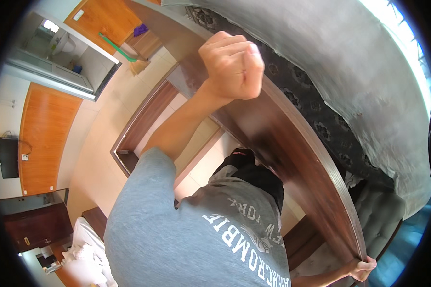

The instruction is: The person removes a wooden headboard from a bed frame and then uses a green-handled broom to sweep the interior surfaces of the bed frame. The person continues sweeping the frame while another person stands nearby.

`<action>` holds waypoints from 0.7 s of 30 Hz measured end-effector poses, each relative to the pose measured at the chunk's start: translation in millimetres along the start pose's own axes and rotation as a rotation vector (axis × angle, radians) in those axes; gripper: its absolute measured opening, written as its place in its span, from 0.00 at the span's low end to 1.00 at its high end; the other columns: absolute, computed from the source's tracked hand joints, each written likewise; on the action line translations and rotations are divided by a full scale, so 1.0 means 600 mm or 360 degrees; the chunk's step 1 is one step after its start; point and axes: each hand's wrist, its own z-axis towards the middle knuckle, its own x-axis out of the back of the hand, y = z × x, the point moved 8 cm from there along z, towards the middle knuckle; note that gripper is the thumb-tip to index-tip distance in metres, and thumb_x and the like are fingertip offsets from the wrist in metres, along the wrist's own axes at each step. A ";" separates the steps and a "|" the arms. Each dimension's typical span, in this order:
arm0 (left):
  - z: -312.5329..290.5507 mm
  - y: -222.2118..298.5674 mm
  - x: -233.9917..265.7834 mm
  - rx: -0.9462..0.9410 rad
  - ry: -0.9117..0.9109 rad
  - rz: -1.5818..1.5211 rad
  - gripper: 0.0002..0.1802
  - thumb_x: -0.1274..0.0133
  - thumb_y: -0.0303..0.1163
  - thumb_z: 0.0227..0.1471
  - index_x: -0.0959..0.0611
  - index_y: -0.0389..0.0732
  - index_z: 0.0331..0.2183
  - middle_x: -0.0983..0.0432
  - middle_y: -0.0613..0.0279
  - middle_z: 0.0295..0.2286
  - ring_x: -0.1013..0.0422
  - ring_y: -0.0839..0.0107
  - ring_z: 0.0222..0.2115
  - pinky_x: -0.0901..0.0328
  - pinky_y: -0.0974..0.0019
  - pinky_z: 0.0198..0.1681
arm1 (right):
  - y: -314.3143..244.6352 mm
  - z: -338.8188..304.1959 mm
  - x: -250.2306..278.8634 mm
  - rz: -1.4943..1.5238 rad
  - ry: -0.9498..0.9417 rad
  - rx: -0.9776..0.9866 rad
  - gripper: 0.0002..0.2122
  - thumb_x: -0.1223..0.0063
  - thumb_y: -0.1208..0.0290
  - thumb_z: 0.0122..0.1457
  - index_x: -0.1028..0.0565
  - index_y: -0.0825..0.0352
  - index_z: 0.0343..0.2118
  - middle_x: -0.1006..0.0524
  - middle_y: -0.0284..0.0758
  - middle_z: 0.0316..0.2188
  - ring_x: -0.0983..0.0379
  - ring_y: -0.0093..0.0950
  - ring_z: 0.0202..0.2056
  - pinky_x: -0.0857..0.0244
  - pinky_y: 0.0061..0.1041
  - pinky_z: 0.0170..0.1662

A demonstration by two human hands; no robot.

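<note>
Pale tiled floor behind; long glossy dark-brown wooden panel runs diagonally across. Left grip: balled tight in front of panel's upper stretch, contact unclear. Right grip: fingers clamped on panel's edge, low at right.

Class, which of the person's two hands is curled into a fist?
The left hand, at upper centre: its fingers are folded in tightly. The right hand, at lower right, instead grips the edge of the dark brown wooden frame.
</note>
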 end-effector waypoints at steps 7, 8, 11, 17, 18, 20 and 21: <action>-0.002 -0.017 -0.033 -0.0009 -0.0205 0.0080 0.23 0.63 0.26 0.57 0.26 0.42 0.13 0.30 0.62 0.13 0.34 0.62 0.16 0.35 0.60 0.29 | 0.024 -0.029 -0.044 0.0192 -0.0113 0.0053 0.24 0.60 0.69 0.70 0.27 0.67 0.14 0.28 0.33 0.14 0.30 0.30 0.19 0.38 0.27 0.26; -0.015 -0.023 -0.027 -0.0076 -0.0126 0.0079 0.22 0.63 0.26 0.58 0.25 0.41 0.13 0.29 0.61 0.14 0.33 0.61 0.17 0.34 0.60 0.30 | 0.045 -0.036 -0.039 0.0148 -0.0106 0.0062 0.24 0.60 0.69 0.70 0.27 0.67 0.14 0.28 0.33 0.14 0.31 0.30 0.19 0.38 0.27 0.26; -0.034 -0.171 0.006 0.0022 -0.0307 0.0341 0.19 0.59 0.30 0.58 0.22 0.40 0.17 0.26 0.58 0.18 0.29 0.57 0.24 0.33 0.56 0.37 | 0.054 -0.042 -0.042 0.0021 -0.0126 0.0023 0.24 0.61 0.69 0.70 0.27 0.68 0.14 0.28 0.33 0.14 0.31 0.30 0.18 0.38 0.27 0.25; -0.043 -0.398 0.072 0.0248 -0.0482 0.0552 0.25 0.63 0.37 0.66 0.22 0.38 0.21 0.24 0.58 0.20 0.28 0.56 0.27 0.33 0.56 0.42 | 0.061 -0.044 -0.057 0.0056 -0.0141 -0.0165 0.26 0.60 0.66 0.71 0.29 0.67 0.13 0.28 0.34 0.15 0.31 0.31 0.20 0.37 0.29 0.27; -0.037 -0.417 0.075 0.0318 -0.0518 0.0543 0.25 0.63 0.37 0.66 0.22 0.38 0.22 0.24 0.58 0.20 0.29 0.56 0.26 0.34 0.57 0.41 | 0.062 -0.044 -0.057 0.0078 -0.0142 -0.0174 0.26 0.60 0.65 0.71 0.29 0.67 0.13 0.29 0.34 0.15 0.30 0.31 0.21 0.37 0.29 0.28; -0.036 -0.429 0.074 0.0339 -0.0390 0.0410 0.28 0.63 0.39 0.66 0.24 0.38 0.17 0.27 0.60 0.16 0.33 0.60 0.21 0.37 0.59 0.35 | 0.067 -0.044 -0.057 0.0089 -0.0161 -0.0221 0.26 0.60 0.64 0.71 0.29 0.67 0.14 0.29 0.34 0.15 0.30 0.31 0.21 0.37 0.30 0.29; -0.034 -0.428 0.073 0.0246 -0.0362 0.0413 0.29 0.62 0.39 0.66 0.24 0.38 0.15 0.28 0.60 0.14 0.34 0.62 0.19 0.38 0.60 0.33 | 0.069 -0.044 -0.058 0.0077 -0.0165 -0.0257 0.25 0.60 0.64 0.71 0.29 0.67 0.14 0.29 0.34 0.15 0.30 0.31 0.21 0.37 0.31 0.29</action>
